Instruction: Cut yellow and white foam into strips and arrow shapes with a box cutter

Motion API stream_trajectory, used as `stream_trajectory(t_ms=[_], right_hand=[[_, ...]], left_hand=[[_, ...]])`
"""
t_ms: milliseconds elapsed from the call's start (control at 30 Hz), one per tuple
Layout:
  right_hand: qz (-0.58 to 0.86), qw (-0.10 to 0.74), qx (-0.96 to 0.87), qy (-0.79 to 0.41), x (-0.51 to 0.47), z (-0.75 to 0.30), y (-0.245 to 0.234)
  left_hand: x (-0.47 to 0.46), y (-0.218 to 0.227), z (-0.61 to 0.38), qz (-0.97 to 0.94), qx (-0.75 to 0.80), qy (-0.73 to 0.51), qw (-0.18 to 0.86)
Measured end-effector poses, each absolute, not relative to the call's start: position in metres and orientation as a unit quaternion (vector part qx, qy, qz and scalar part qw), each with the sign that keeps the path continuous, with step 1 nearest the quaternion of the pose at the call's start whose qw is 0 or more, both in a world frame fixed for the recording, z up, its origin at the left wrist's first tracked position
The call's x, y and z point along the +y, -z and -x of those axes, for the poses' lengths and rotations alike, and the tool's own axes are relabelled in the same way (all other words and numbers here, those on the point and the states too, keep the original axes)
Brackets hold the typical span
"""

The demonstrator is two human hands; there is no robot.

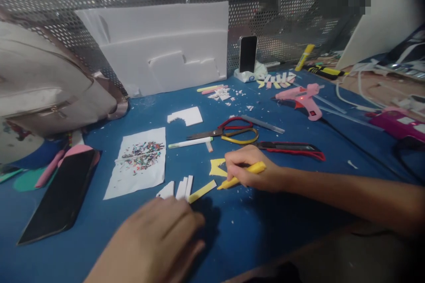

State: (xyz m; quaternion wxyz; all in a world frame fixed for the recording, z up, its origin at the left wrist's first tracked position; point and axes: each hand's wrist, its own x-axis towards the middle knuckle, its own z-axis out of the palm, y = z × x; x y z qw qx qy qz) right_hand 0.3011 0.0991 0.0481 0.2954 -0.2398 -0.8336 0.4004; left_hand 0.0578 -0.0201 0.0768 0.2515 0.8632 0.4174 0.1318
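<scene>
My right hand [247,167] is closed around a yellow marker [255,168], its tip low over the table, just beside the right end of a yellow foam strip [202,191]. The strip's left end meets the fingers of my left hand [159,234], which is curled over it with its fingertips mostly hidden. White foam strips [184,188] and a white foam piece [167,190] lie just beyond my left fingers. Partly behind my right hand is a flat yellow piece with a notch [217,167].
Scissors [217,132], a red cutter knife [292,148] and a white pen [189,142] lie beyond my hands. Colourful bits cover a paper sheet [116,181] left of them, near a black phone [63,199]. A pink glue gun [300,99] trails its cord at right.
</scene>
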Motion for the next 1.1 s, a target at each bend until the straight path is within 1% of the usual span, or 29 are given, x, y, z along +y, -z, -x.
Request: stream_trajectory(t_ms=[33,67,133,167,267,467,900,1100], right_hand=[[0.241,0.293,-0.835,-0.399,0.099,-0.301,-0.048],[0.242,0.291,-0.835,-0.399,0.099,-0.301,-0.048],[0.243,0.288,-0.836,-0.399,0.099,-0.301,-0.048],[0.244,0.287,-0.835,-0.400,0.099,-0.301,-0.049],[0.252,0.286,-0.833,-0.402,0.098,-0.301,-0.050],[0.269,0.282,-0.824,-0.411,0.098,-0.301,-0.052],[0.256,0.282,-0.820,-0.427,0.100,-0.303,-0.050],[0.236,0.295,-0.816,-0.437,0.099,-0.302,-0.052]], left_hand=[[-0.014,-0.079,-0.054,-0.869,0.455,-0.129,0.146],[-0.009,-0.080,-0.051,-0.869,0.472,-0.124,0.079],[-0.002,-0.080,-0.049,-0.868,0.483,-0.114,0.018],[0.001,-0.079,-0.049,-0.868,0.484,-0.110,0.012],[0.005,-0.076,-0.052,-0.864,0.494,-0.099,0.019],[0.008,-0.070,-0.053,-0.851,0.511,-0.087,0.083],[0.002,-0.067,-0.068,-0.850,0.486,-0.098,0.180],[0.012,-0.066,-0.070,-0.818,0.533,-0.121,0.181]])
